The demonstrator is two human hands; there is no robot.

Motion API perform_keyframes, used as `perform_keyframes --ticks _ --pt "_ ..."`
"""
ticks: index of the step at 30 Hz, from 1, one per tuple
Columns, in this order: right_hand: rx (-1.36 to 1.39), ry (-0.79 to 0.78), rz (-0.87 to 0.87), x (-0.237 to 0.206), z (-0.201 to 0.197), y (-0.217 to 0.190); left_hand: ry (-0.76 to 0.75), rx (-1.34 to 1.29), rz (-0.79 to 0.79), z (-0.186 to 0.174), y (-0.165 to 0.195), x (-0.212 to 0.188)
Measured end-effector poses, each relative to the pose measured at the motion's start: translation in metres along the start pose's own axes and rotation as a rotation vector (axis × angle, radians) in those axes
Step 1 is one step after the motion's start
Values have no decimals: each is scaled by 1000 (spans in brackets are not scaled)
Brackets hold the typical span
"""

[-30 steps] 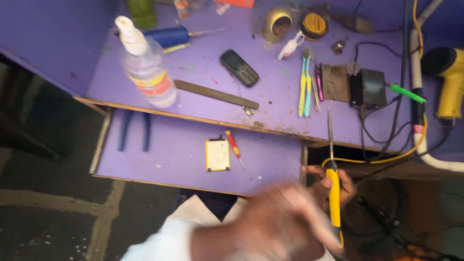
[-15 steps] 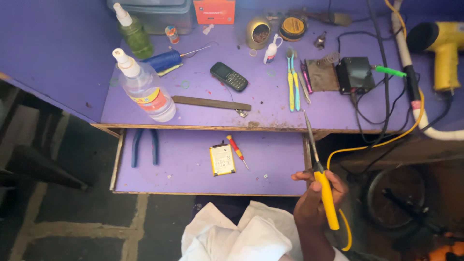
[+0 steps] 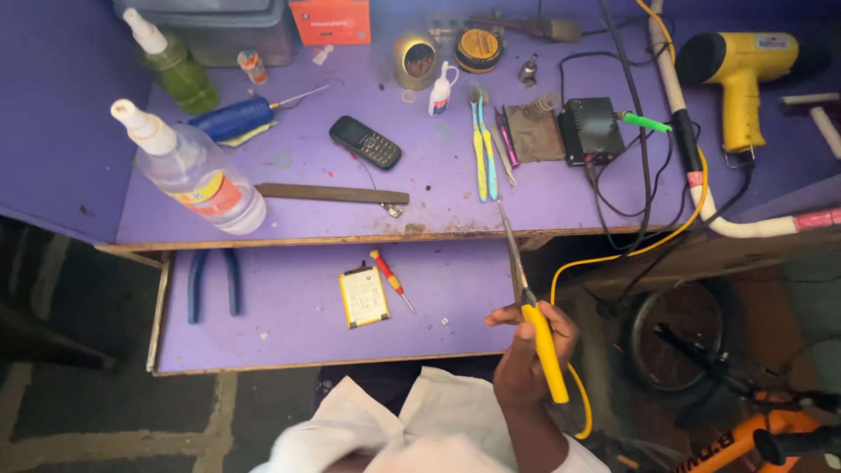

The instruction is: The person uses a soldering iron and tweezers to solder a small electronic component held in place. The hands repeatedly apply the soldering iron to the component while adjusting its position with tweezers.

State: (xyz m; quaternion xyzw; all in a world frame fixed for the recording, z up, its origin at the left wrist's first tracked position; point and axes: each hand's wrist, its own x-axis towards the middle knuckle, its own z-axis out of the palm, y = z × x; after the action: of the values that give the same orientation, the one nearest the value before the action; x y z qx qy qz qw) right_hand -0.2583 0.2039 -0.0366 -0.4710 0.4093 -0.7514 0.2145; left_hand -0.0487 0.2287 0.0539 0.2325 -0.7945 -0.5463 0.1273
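While the right hand (image 3: 526,350) stays clamped on the soldering iron (image 3: 534,324) — the blurred left hand has left view

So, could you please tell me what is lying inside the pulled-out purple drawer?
In the drawer lie blue-handled pliers, a flat yellow-white phone battery and a small red-handled screwdriver. The drawer's back part sits under the bench top, so anything there is hidden.

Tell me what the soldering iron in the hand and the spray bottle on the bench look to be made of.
Soldering iron: yellow handle looks like matte plastic; the long thin shaft looks like dull grey metal. Right hand grips the handle. Spray bottle: clear glossy plastic, judging by the see-through wall and highlights, with a white, probably plastic, nozzle.
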Motion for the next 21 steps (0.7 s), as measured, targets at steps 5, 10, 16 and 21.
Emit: perform_keyframes --ticks 5,10,16,21 --pt "-24 -54 -4 0 1 -11 197 423 -678 -33 -17 -81" --pt "-14 -23 3 6 -2 -16 289 500 -836 -35 -18 -69" --pt "88 51 -23 6 -6 -3 327 501 -846 -23 -44 -94" --pt "96 66 -3 -3 -4 6 365 471 -878 -67 -19 -119"
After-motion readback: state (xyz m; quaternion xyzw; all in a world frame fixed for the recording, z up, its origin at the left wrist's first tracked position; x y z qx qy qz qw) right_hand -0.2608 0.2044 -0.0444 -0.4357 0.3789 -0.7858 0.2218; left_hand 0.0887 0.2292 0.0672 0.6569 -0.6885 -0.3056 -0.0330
